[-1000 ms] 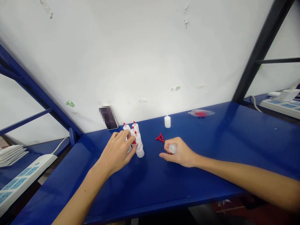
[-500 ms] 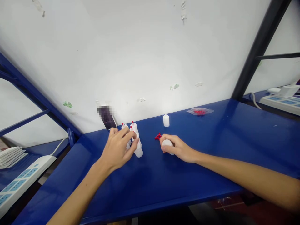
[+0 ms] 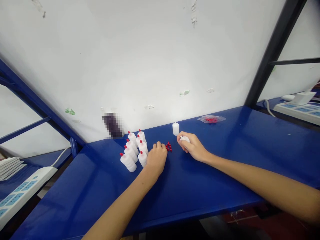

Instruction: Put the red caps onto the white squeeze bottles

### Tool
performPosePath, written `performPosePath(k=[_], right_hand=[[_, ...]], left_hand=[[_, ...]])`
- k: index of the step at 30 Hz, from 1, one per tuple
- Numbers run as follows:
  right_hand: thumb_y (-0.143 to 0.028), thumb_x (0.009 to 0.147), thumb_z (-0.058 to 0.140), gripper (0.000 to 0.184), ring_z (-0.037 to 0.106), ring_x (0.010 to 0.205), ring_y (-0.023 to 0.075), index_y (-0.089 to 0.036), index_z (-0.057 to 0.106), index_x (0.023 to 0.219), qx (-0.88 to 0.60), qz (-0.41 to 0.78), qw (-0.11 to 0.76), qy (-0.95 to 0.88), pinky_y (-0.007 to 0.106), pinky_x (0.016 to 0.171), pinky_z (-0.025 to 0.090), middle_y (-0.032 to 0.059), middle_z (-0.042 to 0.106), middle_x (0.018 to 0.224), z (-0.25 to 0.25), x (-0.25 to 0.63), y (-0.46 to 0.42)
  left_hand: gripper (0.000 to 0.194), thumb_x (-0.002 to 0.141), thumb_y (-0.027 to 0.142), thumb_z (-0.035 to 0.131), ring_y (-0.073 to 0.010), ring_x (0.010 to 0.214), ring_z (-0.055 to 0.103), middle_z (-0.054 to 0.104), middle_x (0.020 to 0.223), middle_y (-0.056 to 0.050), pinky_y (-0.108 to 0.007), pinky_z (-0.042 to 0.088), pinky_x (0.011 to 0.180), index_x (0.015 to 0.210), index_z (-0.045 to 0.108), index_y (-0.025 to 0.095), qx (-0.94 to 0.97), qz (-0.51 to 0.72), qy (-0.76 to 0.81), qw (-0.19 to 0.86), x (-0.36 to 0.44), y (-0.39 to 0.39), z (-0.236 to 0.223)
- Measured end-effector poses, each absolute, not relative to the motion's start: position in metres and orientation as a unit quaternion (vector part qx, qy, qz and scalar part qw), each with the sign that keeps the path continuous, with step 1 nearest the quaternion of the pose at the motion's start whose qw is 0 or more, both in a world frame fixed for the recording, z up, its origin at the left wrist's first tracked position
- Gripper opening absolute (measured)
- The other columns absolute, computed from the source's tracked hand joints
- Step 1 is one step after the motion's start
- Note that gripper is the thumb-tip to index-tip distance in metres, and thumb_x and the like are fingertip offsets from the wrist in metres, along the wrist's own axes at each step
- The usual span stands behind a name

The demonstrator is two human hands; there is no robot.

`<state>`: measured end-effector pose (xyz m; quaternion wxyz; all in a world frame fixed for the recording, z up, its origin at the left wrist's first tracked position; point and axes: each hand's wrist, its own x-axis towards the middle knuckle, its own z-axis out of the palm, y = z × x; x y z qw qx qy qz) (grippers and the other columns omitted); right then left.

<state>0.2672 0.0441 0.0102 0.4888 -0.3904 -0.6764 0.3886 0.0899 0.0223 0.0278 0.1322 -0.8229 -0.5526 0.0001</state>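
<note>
Several small white bottles with red caps (image 3: 133,150) stand in a cluster on the blue table (image 3: 200,186). My left hand (image 3: 157,158) rests just right of them with its fingers curled, its fingertips next to a little heap of red caps (image 3: 169,146). My right hand (image 3: 192,146) is closed round a small white bottle (image 3: 185,138), right of the caps. Another white bottle without a cap (image 3: 175,128) stands behind, close to the wall.
A clear bag of red caps (image 3: 211,119) lies at the back right. A dark phone leans on the wall behind the bottles. White power strips (image 3: 17,196) lie on the lower shelf at left and at far right (image 3: 297,108). A black post (image 3: 272,53) rises at right.
My left hand has left the capped bottles and moved right to the heap of red caps. My right hand has moved back and right with its bottle, toward the uncapped bottle.
</note>
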Motion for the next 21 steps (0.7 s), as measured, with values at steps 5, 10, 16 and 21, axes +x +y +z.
performPosePath(k=[5,10,16,21], right_hand=[[-0.031,0.084,0.053,0.016,0.044,0.05,0.0103,-0.02,0.056,0.095,-0.399,0.372,0.461,-0.7,0.023,0.051,0.033,-0.0054,0.052,0.063,0.009,0.268,0.046],[-0.042,0.091,0.051,0.024,0.045,0.054,0.011,-0.019,0.057,0.094,-0.391,0.358,0.416,-0.739,0.024,0.055,0.034,-0.005,0.052,0.065,0.01,0.268,0.046],[-0.034,0.087,0.043,0.021,0.042,0.056,0.0126,-0.019,0.049,0.072,-0.335,0.344,0.383,-0.789,0.025,0.055,0.031,-0.0031,0.048,0.06,0.012,0.272,0.041],[-0.038,0.09,0.038,0.03,0.041,0.057,0.013,-0.019,0.045,0.069,-0.297,0.351,0.361,-0.811,0.026,0.057,0.031,-0.0018,0.047,0.062,0.017,0.272,0.032]], left_hand=[[0.026,0.084,-0.007,0.047,-0.0273,0.095,0.064,0.062,0.099,-0.016,-0.033,0.052,0.073,0.098,0.06,0.011,-0.828,-0.005,-0.548,0.121,0.087,0.025,0.026],[0.016,0.096,0.014,0.044,-0.0232,0.087,0.064,0.064,0.095,-0.011,-0.031,0.05,0.068,0.096,0.059,0.014,-0.837,-0.078,-0.531,0.103,0.086,0.017,0.026],[0.016,0.099,0.027,0.043,-0.0107,0.057,0.052,0.057,0.07,0.003,-0.023,0.042,0.057,0.09,0.054,0.019,-0.775,-0.393,-0.456,-0.193,0.089,-0.003,0.022],[0.016,0.099,0.03,0.045,-0.0111,0.06,0.05,0.054,0.071,0.002,-0.024,0.04,0.057,0.1,0.056,0.019,-0.758,-0.462,-0.391,-0.243,0.087,-0.008,0.014]])
